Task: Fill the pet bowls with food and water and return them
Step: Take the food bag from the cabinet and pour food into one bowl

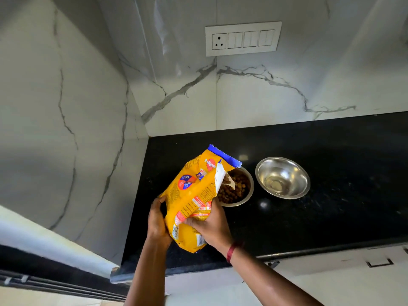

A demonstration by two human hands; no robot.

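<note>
You hold the yellow food bag (194, 195) in both hands over the black counter (331, 173), close to the corner where the two marble walls meet. Your left hand (157, 219) is wrapped around the bag's lower left side, fingers curled behind it so most of them are hidden; only the back of the hand and the thumb edge show. Your right hand (210, 226) grips the lower right side from below, its fingertips pressed into the packaging, with a red thread band (231, 251) on that wrist. The bag is tilted up and to the right, its torn blue-edged mouth over the near bowl (240, 191). That steel bowl holds brown kibble (236, 186), but the bag covers its left half, so you cannot tell how full it is or whether kibble is falling right now. The print on the bag is too small and creased to read beyond part of a brand mark.

Just to the right, apart from the first, a second steel bowl (282, 177) sits on the counter. Its bottom shines; whether there is water in it is hard to make out. On the back wall above is a white switch plate (242, 38) with one socket. A drawer handle (379, 262) shows below the counter edge, partly cut off at right.
</note>
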